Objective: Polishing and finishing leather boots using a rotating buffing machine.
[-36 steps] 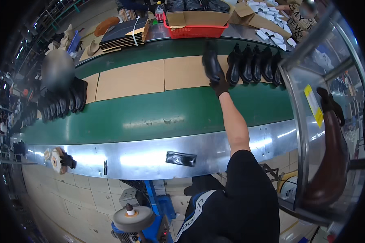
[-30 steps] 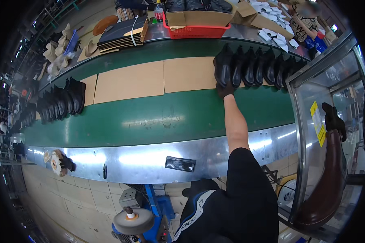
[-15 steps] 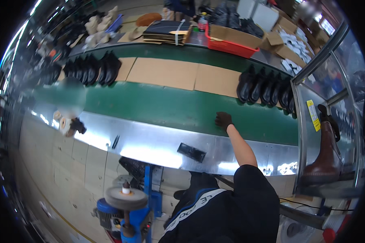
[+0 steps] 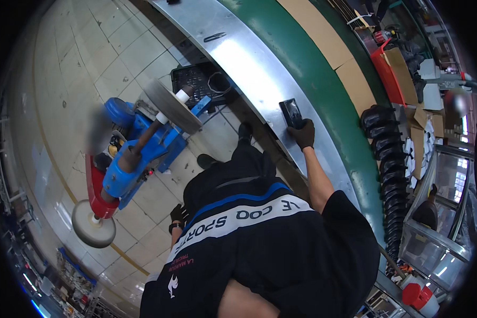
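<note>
My right hand (image 4: 303, 134), in a dark glove, reaches out to the metal edge of the bench. Its fingers are closed on the near end of a flat, glossy black rectangle that looks like a phone (image 4: 290, 112). The phone lies on the bare metal strip (image 4: 259, 71), and the hand covers its near end. Beside my body hangs my left hand (image 4: 178, 213), gloved, with a dark band at the wrist. Its fingers show in part, slightly apart, and I see nothing in them.
A blue grinding machine (image 4: 135, 153) with a large wheel (image 4: 172, 106) and a pale wheel (image 4: 94, 224) stands on the tiled floor to the left. Several black boots (image 4: 389, 153) line the green bench (image 4: 323, 95). A black crate (image 4: 196, 82) sits under the bench.
My view has turned left, toward the grinding machine. My right hand has moved from the green surface to the phone on the metal strip. My left hand has come into view.
</note>
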A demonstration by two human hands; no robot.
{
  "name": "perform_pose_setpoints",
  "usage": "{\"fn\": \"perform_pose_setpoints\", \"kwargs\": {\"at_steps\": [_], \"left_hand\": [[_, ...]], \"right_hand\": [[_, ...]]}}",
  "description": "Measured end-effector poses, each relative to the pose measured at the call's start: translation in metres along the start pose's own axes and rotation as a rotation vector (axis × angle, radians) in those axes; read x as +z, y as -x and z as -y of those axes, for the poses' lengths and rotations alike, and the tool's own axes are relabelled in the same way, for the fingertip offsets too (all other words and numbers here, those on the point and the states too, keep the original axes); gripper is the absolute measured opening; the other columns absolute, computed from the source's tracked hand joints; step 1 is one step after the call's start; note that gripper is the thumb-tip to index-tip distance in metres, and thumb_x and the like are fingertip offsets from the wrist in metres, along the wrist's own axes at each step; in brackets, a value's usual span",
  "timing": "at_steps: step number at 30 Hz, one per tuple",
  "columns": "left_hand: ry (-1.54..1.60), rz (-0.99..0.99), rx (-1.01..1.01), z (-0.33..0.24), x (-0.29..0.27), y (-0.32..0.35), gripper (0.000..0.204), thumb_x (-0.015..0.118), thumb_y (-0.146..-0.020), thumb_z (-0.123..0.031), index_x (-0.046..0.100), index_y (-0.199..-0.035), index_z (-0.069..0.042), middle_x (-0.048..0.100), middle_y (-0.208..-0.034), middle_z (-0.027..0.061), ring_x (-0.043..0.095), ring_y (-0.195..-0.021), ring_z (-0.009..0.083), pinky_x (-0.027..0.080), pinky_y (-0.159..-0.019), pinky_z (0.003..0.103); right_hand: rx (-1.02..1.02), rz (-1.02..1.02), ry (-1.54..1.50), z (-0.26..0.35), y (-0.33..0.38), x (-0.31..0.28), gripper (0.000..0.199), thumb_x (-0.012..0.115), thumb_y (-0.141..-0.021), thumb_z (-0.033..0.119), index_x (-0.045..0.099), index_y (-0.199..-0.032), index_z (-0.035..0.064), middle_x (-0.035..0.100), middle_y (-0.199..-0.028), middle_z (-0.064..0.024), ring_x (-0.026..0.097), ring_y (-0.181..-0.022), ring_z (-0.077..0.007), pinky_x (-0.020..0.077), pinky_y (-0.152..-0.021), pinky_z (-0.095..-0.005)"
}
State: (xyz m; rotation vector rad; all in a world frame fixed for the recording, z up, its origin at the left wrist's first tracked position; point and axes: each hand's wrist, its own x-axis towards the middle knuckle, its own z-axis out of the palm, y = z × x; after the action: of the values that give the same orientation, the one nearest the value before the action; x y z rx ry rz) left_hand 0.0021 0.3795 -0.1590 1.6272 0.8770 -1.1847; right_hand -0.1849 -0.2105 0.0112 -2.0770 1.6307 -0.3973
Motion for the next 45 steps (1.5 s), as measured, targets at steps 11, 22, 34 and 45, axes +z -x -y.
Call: {"fn": "perform_pose_setpoints", "kwargs": {"at_steps": [11,22,34,45], "left_hand": [[0.162,-0.038,0.006,-0.049,0.068,0.027,0.038,0.048,-0.085,-0.036,0.047,-0.117,-0.015,0.062,-0.102,0.0054,0.06,-0.077,0.0203,0.046,-0.062,0.034],[-0.992,-0.157,1.208,-0.052,0.145,0.009,0.027,0.048,-0.086,-0.026,0.057,-0.104,-0.007,0.062,-0.096,0.013,0.061,-0.089,0.0254,0.048,-0.071,0.036],[0.368,-0.142,-0.193,0.014,0.047,0.066,0.039,0.044,-0.088,-0.03,0.043,-0.123,-0.013,0.058,-0.112,0.0089,0.058,-0.09,0.0259,0.042,-0.073,0.04],[0.233,-0.007,0.037,-0.048,0.026,0.039,0.043,0.05,-0.084,-0.034,0.045,-0.122,-0.013,0.059,-0.108,0.0088,0.06,-0.085,0.0239,0.046,-0.07,0.038]], "right_hand": [[-0.15,0.223,0.32,0.029,-0.023,0.002,0.069,0.075,-0.049,0.034,0.044,-0.101,0.0007,0.06,-0.084,-0.02,0.06,-0.077,-0.0353,0.0494,-0.07,-0.0405],[-0.511,0.782,-0.064,0.154,0.064,0.086,0.07,0.072,-0.053,0.035,0.047,-0.108,-0.0002,0.06,-0.091,-0.0254,0.059,-0.088,-0.0365,0.0467,-0.076,-0.0419],[-0.417,0.671,-0.102,0.189,0.105,0.116,0.076,0.067,-0.053,0.033,0.043,-0.114,-0.0041,0.059,-0.092,-0.0277,0.059,-0.086,-0.0397,0.0475,-0.076,-0.042],[-0.322,0.669,-0.058,0.209,0.113,0.096,0.08,0.07,-0.051,0.029,0.042,-0.12,-0.0011,0.056,-0.105,-0.0217,0.057,-0.095,-0.0332,0.045,-0.084,-0.0387]]}}
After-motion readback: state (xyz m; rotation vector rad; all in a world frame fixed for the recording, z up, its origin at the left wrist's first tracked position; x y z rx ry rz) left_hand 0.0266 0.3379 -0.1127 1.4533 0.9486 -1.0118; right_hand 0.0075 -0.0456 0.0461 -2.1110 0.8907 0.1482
